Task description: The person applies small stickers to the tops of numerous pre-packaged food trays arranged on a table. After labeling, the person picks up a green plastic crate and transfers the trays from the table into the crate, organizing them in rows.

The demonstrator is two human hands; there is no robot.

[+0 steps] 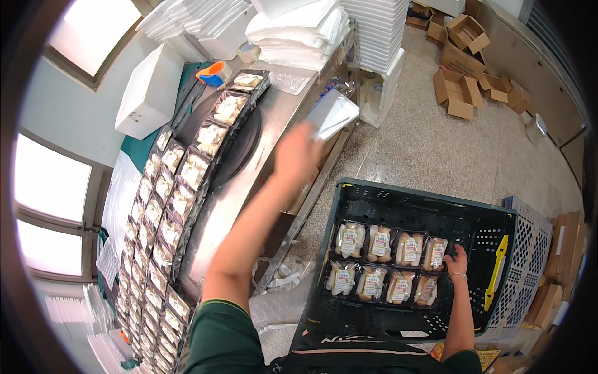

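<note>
My left hand (299,152) is motion-blurred, beside a flat white object (332,114) at the long side of the metal table (271,135). Whether it grips that object is unclear. In a dark green plastic crate (369,322), my right hand (457,262) has its fingers apart. It is at the right edge of a labelled, film-wrapped pack (436,253) of pale mushroom-like produce, seemingly touching it. Two rows of such packs lie in the crate, several to a row. On the table stand long stacked rows of black film-wrapped trays (194,170) with pale contents.
White foam boxes (152,91) and stacked white sheets (296,35) stand at the table's far end, near an orange and blue tape dispenser (215,74). Open cardboard boxes (458,93) lie on the speckled floor (397,145). A grey perforated crate (525,262) sits right of the green one.
</note>
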